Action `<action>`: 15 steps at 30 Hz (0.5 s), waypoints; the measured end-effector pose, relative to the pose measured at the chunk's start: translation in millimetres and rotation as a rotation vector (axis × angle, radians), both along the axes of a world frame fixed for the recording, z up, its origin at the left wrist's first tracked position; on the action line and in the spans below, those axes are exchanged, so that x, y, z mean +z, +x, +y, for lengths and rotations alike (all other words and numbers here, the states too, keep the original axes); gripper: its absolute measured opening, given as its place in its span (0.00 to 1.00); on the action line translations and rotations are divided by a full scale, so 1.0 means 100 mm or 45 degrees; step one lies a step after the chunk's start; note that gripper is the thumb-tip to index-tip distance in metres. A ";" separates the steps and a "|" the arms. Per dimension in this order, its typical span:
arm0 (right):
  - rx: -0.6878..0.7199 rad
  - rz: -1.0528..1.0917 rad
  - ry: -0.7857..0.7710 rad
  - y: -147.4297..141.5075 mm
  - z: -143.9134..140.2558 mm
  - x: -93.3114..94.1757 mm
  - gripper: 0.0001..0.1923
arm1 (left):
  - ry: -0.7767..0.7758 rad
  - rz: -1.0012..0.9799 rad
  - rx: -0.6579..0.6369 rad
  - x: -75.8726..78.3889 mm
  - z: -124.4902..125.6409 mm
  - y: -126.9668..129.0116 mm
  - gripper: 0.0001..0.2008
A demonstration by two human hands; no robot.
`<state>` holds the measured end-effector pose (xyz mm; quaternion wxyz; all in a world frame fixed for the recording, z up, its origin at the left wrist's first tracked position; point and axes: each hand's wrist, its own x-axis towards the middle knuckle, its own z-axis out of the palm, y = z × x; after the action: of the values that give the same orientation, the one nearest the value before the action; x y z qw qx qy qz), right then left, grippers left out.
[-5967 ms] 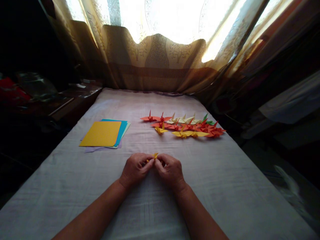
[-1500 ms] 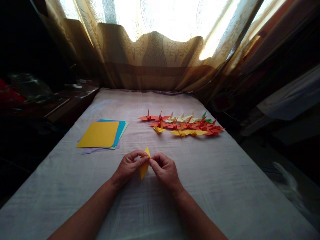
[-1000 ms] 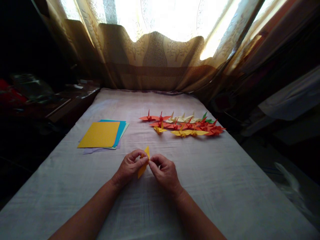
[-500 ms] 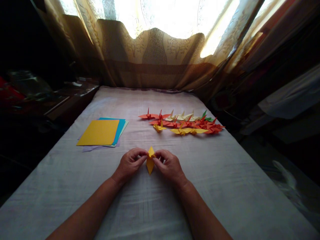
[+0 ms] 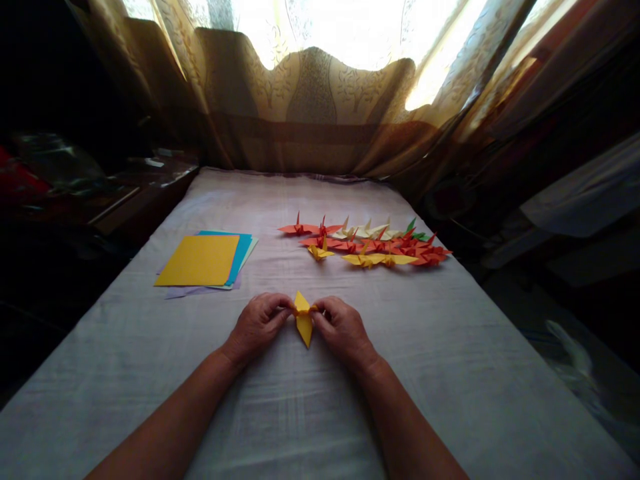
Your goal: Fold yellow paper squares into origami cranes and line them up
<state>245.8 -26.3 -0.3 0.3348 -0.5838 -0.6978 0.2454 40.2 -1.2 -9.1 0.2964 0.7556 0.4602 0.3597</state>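
A yellow paper crane (image 5: 303, 321) is held between my two hands, its wings pointing away from me and toward me. My left hand (image 5: 260, 325) pinches its left end between thumb and fingers. On the opposite side my right hand (image 5: 345, 328) pinches the right end in the same way. Which end is the head and which the tail I cannot tell. Beyond my hands, several folded cranes stand in rows, among them a yellow crane (image 5: 320, 252), a red crane (image 5: 299, 228) and a green crane (image 5: 413, 231).
Left of the cranes lies a stack of square paper (image 5: 199, 261), yellow on top, with blue and pale sheets beneath. A pale cloth (image 5: 280, 407) covers the table. A patterned curtain (image 5: 310, 100) hangs behind it. Dark furniture (image 5: 150, 177) borders the left side.
The crane has turned slightly, its near wing tip swinging to the right. My right hand has shifted a little outward, and the crane's right end now shows between the hands.
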 end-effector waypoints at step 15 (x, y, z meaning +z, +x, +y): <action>0.041 0.034 -0.048 0.02 -0.01 0.03 0.05 | 0.040 0.045 -0.041 0.03 0.02 -0.04 0.07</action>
<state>247.4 -27.7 2.5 0.3292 -0.5754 -0.6977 0.2717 36.4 0.5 -6.4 0.2821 0.7737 0.4475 0.3485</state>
